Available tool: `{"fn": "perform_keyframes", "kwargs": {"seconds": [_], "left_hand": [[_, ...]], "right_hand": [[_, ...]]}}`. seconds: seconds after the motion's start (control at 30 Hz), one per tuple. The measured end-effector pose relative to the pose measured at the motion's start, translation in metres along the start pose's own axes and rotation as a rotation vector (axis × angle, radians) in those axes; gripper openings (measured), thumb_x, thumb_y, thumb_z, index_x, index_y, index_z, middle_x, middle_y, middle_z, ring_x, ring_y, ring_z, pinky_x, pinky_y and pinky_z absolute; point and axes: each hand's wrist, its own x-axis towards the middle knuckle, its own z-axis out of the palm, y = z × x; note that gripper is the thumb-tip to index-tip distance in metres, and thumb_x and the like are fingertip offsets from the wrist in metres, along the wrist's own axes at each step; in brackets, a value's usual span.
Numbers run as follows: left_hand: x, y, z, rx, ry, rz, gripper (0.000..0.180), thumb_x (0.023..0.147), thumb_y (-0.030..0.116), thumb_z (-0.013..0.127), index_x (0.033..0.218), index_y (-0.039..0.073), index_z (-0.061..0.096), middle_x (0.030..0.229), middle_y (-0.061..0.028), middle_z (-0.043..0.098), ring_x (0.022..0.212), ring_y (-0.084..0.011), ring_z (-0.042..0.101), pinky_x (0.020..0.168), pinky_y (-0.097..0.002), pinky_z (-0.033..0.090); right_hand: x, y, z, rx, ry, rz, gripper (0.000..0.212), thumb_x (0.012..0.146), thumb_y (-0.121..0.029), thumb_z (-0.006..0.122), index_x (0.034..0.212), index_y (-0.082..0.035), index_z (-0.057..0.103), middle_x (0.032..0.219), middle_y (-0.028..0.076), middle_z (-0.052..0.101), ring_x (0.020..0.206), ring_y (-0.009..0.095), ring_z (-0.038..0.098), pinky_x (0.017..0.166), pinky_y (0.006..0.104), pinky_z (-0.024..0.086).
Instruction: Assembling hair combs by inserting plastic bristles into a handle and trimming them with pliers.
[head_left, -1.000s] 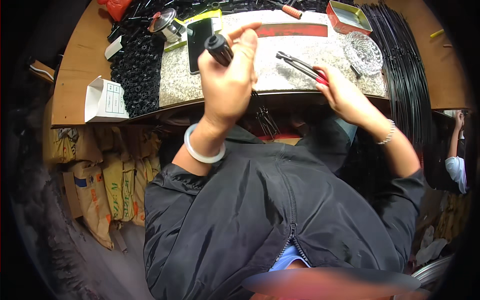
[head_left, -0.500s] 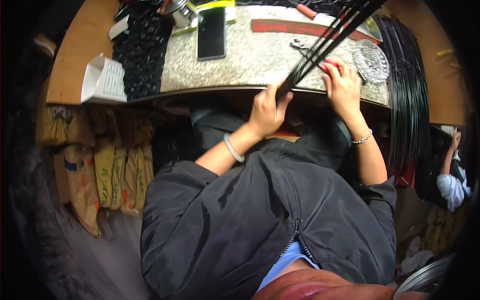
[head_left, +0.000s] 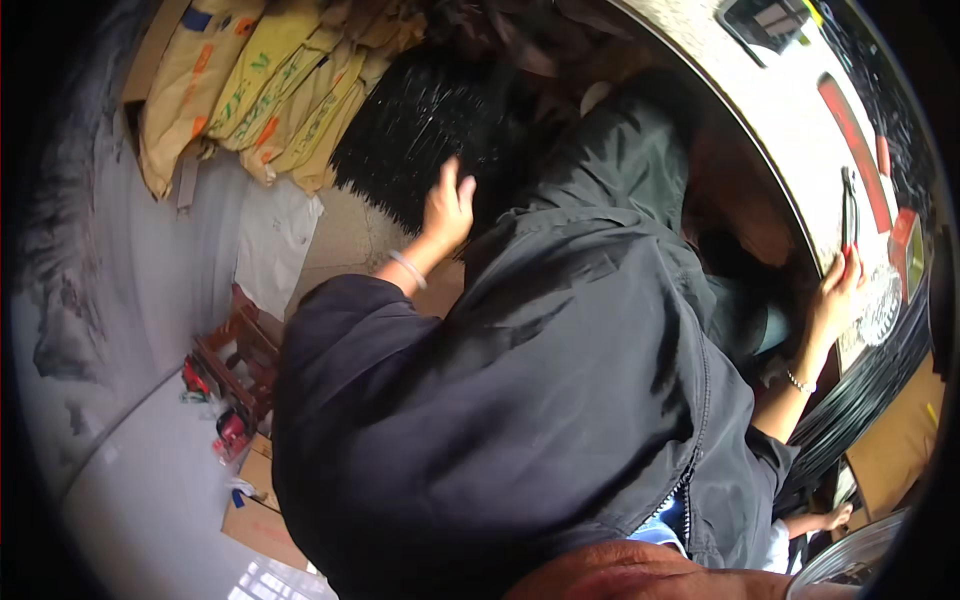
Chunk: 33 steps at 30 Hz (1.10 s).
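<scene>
My left hand (head_left: 448, 208), with a pale bangle at the wrist, reaches out to the left beside my leg. Its thumb and fingers look apart with nothing between them. Just past it lies a large pile of thin black strips (head_left: 400, 140), their cut ends facing me. Over the tabletop's edge, my right hand (head_left: 836, 298) closes on the red handles of slim dark pliers (head_left: 849, 205), whose jaws point away from me. A clear glass dish (head_left: 881, 306) stands right beside that hand.
The pale tabletop (head_left: 800, 120) carries a phone (head_left: 765, 28) and a long red bar (head_left: 855, 150). More black strips (head_left: 860, 400) hang at its right end. Printed sacks (head_left: 270, 90) stand far left; a reddish-brown wooden frame (head_left: 235, 350) and cardboard (head_left: 262, 530) are on the floor.
The view has swung left. My left hand has left the table, let go of the black strip bundle and moved down to the floor-side pile. My right hand stays at the red-handled pliers.
</scene>
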Motion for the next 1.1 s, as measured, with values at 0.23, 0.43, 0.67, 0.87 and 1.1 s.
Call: {"fn": "perform_keyframes", "kwargs": {"seconds": [0.23,0.43,0.67,0.87,1.1], "left_hand": [[-0.099,-0.114,0.041,0.198,-0.197,-0.355,0.050,0.086,0.027,0.054,0.129,0.011,0.035,0.098,-0.0232,0.059,0.083,-0.0422,0.057,0.069,-0.0485,0.046],[0.023,-0.125,-0.010,0.738,-0.136,-0.199,0.091,0.070,0.028,0.074,0.139,0.013,0.018,0.127,-0.0211,0.039,0.113,-0.0387,0.043,0.090,-0.0523,0.036],[0.133,0.129,0.009,-0.303,-0.245,0.452,0.031,0.077,0.009,0.066,0.107,0.008,0.060,0.090,-0.0083,0.061,0.076,-0.0183,0.061,0.067,-0.0270,0.050],[0.164,0.366,0.002,-0.532,-0.264,1.097,0.022,0.076,0.007,0.066,0.098,0.005,0.063,0.090,-0.0120,0.063,0.078,-0.0252,0.062,0.068,-0.0311,0.050],[0.236,0.547,0.132,-0.066,-0.198,1.122,0.022,0.079,0.026,0.062,0.092,0.010,0.067,0.090,-0.0115,0.064,0.084,-0.0279,0.062,0.075,-0.0375,0.049]], "right_hand": [[-0.002,0.010,0.014,0.032,0.028,-0.119,0.025,0.090,-0.022,0.052,0.108,-0.006,0.059,0.102,0.014,0.060,0.093,0.031,0.055,0.081,0.0403,0.044],[0.000,0.006,0.006,0.065,0.030,-0.092,0.022,0.089,-0.017,0.053,0.106,-0.004,0.059,0.100,0.014,0.059,0.091,0.029,0.056,0.080,0.0377,0.045],[0.006,-0.029,-0.011,0.107,0.002,0.124,0.026,0.086,-0.019,0.056,0.108,-0.007,0.057,0.103,0.015,0.060,0.098,0.033,0.054,0.087,0.0401,0.042],[0.020,-0.038,0.004,0.097,0.247,0.154,0.030,0.079,-0.022,0.063,0.106,-0.011,0.059,0.106,0.011,0.058,0.101,0.028,0.050,0.090,0.0397,0.035],[0.024,-0.038,-0.010,0.319,0.357,0.172,0.015,0.074,-0.015,0.066,0.087,-0.010,0.064,0.097,0.006,0.058,0.092,0.028,0.047,0.082,0.0369,0.037]]}}
